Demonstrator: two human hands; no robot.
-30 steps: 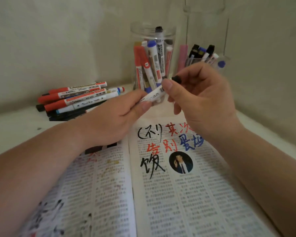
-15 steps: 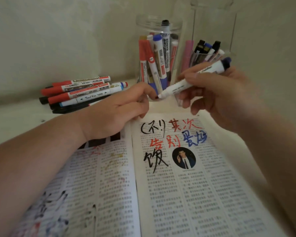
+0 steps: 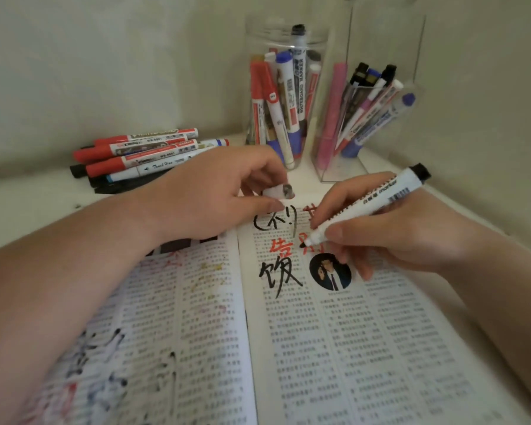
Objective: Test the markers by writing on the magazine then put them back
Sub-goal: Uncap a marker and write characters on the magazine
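Note:
An open magazine (image 3: pixel 334 348) lies in front of me, its right page marked with black, red and blue characters. My right hand (image 3: pixel 390 237) grips a white marker (image 3: pixel 377 199) with a black end, its uncapped tip down on the right page beside the red writing. My left hand (image 3: pixel 215 191) rests at the top of the left page and pinches the marker's white cap (image 3: pixel 278 191). A round clear jar (image 3: pixel 284 96) at the back holds several markers upright.
A pile of several red, blue and black markers (image 3: pixel 141 154) lies on the table at the back left. A square clear holder (image 3: pixel 368 111) with more pens stands right of the jar. Walls close in behind and on the right.
The marker came apart from its cap. My right hand turned the marker and lowered it from in front of the jars to the right page; my left hand kept the cap and sank to the magazine.

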